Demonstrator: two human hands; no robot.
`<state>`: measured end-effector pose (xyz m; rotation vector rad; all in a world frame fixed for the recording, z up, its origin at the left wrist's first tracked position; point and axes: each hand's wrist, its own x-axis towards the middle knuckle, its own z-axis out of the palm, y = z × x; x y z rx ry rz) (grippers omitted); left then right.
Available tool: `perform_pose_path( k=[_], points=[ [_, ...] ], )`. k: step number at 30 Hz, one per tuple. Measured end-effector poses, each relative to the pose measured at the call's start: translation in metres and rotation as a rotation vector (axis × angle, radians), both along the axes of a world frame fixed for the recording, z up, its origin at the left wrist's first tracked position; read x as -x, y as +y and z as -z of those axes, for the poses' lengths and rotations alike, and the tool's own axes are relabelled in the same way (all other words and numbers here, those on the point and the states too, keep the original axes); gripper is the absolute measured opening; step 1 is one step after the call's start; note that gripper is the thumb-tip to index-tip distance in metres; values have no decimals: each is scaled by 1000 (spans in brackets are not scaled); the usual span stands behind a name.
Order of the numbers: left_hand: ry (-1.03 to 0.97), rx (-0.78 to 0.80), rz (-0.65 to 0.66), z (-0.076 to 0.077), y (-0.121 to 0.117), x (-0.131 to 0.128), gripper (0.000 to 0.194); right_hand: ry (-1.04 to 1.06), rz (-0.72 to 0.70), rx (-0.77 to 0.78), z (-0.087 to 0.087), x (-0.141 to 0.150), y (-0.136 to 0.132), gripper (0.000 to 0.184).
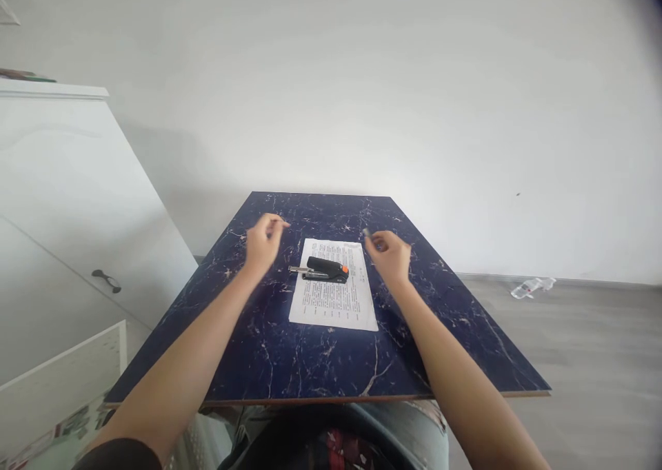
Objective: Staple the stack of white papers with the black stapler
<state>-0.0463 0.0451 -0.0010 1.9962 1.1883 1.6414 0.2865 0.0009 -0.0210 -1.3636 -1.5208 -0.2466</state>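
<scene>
A black stapler (pixel 325 270) with an orange patch lies across a printed sheet of paper (pixel 331 311). A metal piece sticks out from the stapler's left end. My left hand (pixel 263 242) is above the table to the left of the paper, thumb and forefinger drawn together in a pinch; whatever is between them, if anything, is too small to make out. Over to the paper's right, my right hand (pixel 389 253) pinches a small grey strip (pixel 367 233), which looks like a strip of staples but is blurred. Neither hand touches the stapler.
The dark blue marbled table (pixel 321 363) has its far edge near a white wall (pixel 331 84). To the left stands a white cabinet (pixel 67 201) with a dark handle. A crumpled clear plastic item (pixel 532 288) lies on the grey floor at right.
</scene>
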Motion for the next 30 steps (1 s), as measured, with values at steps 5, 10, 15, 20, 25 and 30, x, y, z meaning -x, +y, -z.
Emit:
perform_pose_path(
  k=[5, 10, 15, 20, 25, 30],
  points=[
    [488, 179, -406, 41, 56, 81, 33, 131, 311, 541, 28, -89, 29, 9],
    [771, 363, -312, 69, 68, 87, 55, 205, 350, 520, 50, -112, 42, 16],
    [802, 335, -335, 66, 69, 83, 53, 303, 260, 492, 56, -112, 47, 23],
    [811, 275, -317, 68, 72, 85, 52, 334, 321, 485, 55, -111, 44, 11],
    [840, 283, -288, 70, 75, 85, 44, 385, 384, 464, 53, -108, 42, 19],
    [822, 233, -299, 71, 77, 85, 44, 392, 331, 494, 55, -110, 47, 21]
  ],
)
